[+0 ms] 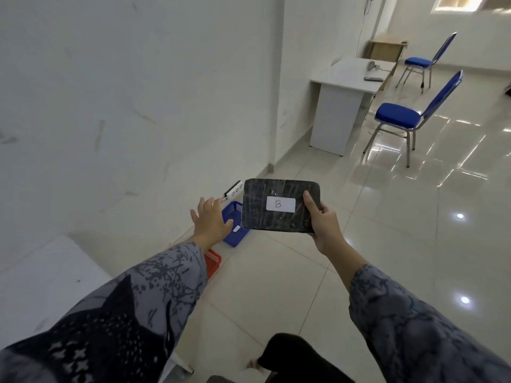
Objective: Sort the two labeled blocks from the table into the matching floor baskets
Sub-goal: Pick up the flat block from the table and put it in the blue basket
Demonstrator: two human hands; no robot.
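Note:
A flat black block [265,217] wrapped in clear film carries a white label marked "B". My right hand [323,225] grips its right edge, thumb on top, holding it in the air above the floor. My left hand [208,221] is spread open just left of the block, touching nothing. Behind the block, a blue basket [233,236] stands on the floor by the wall, with a small white tag on its side. Closer to me sits a red basket [213,262], partly hidden by my left sleeve. The second block is out of sight.
A white table corner [47,277] lies at lower left under my left arm. A white power strip [233,189] rests by the wall. Farther right stand a white desk [345,87] and two blue chairs [401,117]. Glossy tiled floor spreads to the right.

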